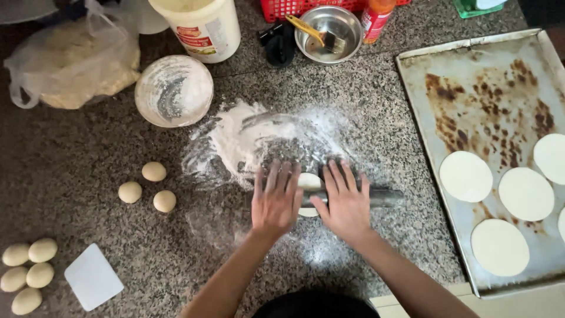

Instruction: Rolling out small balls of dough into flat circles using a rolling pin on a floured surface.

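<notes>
I keep left hand [275, 200] & right hand [346, 203] flat, fingers spread, gripping nothing, pressing dark metal rolling pin [376, 197] evenly over pale dough round [309, 181].

Left grip [275, 200]: my palm flat on the rolling pin [376, 197].
Right grip [346, 203]: flat beside it.
Dough disc [308, 181]: under the pin, on the floured worktop [365, 106].

Three small round balls of pale dough [153, 187] lie in a cluster on the speckled stone counter, and five larger oval lumps of pale dough [28, 274] sit at its left edge. The stained metal baking tray [471, 70] bears five flat white rolled discs of dough [466, 176], two of them cut off by the frame. One more flattened piece of dough [308, 181] lies under the single dark rolling pin [382, 197]
</notes>
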